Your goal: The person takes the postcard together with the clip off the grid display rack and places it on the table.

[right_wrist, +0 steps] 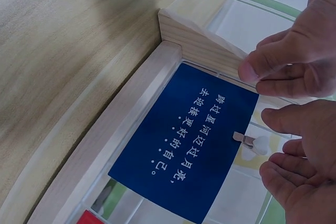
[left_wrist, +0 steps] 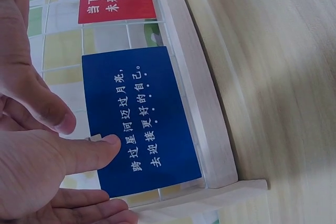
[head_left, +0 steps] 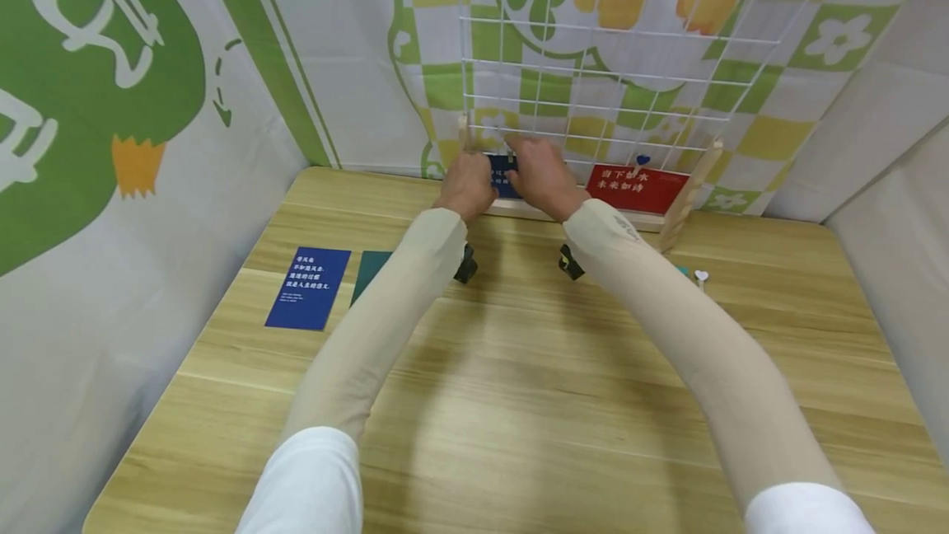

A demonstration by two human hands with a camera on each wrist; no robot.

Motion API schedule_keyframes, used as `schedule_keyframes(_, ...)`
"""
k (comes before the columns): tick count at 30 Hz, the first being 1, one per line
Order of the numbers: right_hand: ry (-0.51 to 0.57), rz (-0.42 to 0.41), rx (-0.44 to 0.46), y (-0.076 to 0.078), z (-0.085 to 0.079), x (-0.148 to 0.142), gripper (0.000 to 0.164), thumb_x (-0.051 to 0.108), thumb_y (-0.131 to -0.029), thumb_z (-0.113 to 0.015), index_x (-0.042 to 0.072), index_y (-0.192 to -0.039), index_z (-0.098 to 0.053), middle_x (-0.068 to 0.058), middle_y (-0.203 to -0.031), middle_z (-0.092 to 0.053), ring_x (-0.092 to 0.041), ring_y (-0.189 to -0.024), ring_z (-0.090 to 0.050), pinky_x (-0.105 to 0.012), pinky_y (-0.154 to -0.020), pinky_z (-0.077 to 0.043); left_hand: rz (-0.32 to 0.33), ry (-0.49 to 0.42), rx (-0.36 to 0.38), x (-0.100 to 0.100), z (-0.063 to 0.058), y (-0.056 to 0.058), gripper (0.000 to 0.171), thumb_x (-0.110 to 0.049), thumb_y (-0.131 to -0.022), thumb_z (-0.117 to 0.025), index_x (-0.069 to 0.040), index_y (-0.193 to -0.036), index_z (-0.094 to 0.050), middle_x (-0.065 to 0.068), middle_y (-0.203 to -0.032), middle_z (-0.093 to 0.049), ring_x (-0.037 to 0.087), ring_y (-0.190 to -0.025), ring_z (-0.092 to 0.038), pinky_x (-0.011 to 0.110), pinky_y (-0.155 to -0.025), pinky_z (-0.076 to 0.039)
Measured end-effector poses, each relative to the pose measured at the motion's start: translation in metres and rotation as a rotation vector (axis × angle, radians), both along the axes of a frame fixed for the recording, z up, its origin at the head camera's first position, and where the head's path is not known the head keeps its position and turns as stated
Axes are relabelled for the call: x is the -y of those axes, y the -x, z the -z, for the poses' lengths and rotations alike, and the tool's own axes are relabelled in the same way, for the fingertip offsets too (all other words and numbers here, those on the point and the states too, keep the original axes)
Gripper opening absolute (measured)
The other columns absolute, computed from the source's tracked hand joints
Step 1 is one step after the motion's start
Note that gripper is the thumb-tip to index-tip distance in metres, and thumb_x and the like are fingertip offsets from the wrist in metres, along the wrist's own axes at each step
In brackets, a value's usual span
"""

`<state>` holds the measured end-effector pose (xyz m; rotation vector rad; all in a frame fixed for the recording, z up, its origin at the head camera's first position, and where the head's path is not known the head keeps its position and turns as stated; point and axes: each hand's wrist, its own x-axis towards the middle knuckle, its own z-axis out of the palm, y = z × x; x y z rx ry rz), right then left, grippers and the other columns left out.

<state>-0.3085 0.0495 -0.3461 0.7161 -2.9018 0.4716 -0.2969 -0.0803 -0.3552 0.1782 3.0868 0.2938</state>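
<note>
A dark blue card with white writing hangs at the left of a white wire grid. In the right wrist view, a clip with a white heart sits on its upper edge. My left hand is by the card's upper left corner, thumb and fingers apart; whether the thumb touches the card I cannot tell. My right hand is beside the clip with fingers loosely bent and nothing between them. A red card hangs further right under a blue heart clip.
Wooden end pieces and a front rail hold the grid at the table's back. On the left of the wooden table lie a blue card and a partly hidden green card. A white heart clip lies right.
</note>
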Motion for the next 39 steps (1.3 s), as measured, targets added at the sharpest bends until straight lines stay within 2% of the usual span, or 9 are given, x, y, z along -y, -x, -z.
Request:
schedule_keyframes(5, 0.000, -0.004, 0.003, 0.001, 0.001, 0.003, 0.028, 0.009, -0.085, -0.061, 0.003, -0.111, -0.053, -0.017, -0.106, -0.063, -0.031, -0.099, -0.060, -0.042, -0.082, -0.050, -0.014, -0.003, -0.023, -0.002, 0.000, 0.002, 0.036, -0.023, -0.082, -0.066, 0.001, -0.107, -0.059, 0.015, -0.111, -0.062, 0.029, -0.105, -0.059, 0.037, -0.088, -0.050)
schedule_keyframes(13, -0.025, -0.008, -0.022, 0.005, 0.001, 0.005, 0.018, 0.002, -0.084, -0.055, 0.001, -0.102, -0.054, -0.018, -0.101, -0.063, -0.033, -0.095, -0.060, -0.043, -0.078, -0.050, -0.006, 0.045, -0.051, -0.010, 0.001, 0.004, 0.029, -0.021, -0.084, -0.061, 0.001, -0.102, -0.062, 0.015, -0.109, -0.063, 0.030, -0.106, -0.058, 0.036, -0.092, -0.047)
schedule_keyframes(19, -0.013, -0.013, -0.047, 0.010, 0.004, 0.007, 0.011, -0.003, -0.083, -0.047, 0.000, -0.092, -0.054, -0.020, -0.095, -0.063, -0.036, -0.091, -0.061, -0.046, -0.076, -0.049, -0.057, -0.016, -0.031, -0.015, 0.001, 0.007, 0.022, -0.010, -0.085, -0.053, 0.000, -0.101, -0.063, 0.016, -0.111, -0.063, 0.030, -0.109, -0.057, 0.035, -0.091, -0.048)
schedule_keyframes(26, -0.042, -0.011, -0.066, 0.014, 0.006, 0.010, 0.014, -0.005, -0.084, -0.045, -0.001, -0.094, -0.054, -0.020, -0.096, -0.063, -0.037, -0.092, -0.060, -0.045, -0.077, -0.050, -0.084, -0.023, 0.007, -0.019, 0.002, 0.011, 0.028, -0.008, -0.086, -0.050, 0.001, -0.112, -0.058, 0.017, -0.120, -0.058, 0.029, -0.116, -0.052, 0.035, -0.096, -0.046)
schedule_keyframes(32, -0.080, 0.005, -0.089, 0.017, 0.006, 0.015, 0.016, -0.002, -0.090, -0.042, -0.001, -0.098, -0.056, -0.021, -0.101, -0.063, -0.037, -0.094, -0.061, -0.046, -0.079, -0.050, -0.091, -0.027, -0.005, -0.020, 0.003, 0.013, 0.032, -0.009, -0.088, -0.047, 0.005, -0.117, -0.054, 0.018, -0.121, -0.057, 0.029, -0.116, -0.052, 0.036, -0.095, -0.046)
schedule_keyframes(39, -0.098, 0.023, -0.061, 0.022, 0.008, 0.017, 0.017, -0.002, -0.092, -0.041, -0.002, -0.096, -0.057, -0.020, -0.100, -0.063, -0.037, -0.093, -0.061, -0.046, -0.078, -0.051, -0.112, -0.033, -0.020, -0.020, 0.007, 0.019, 0.033, -0.008, -0.089, -0.045, 0.005, -0.118, -0.053, 0.019, -0.122, -0.056, 0.030, -0.116, -0.052, 0.037, -0.094, -0.048)
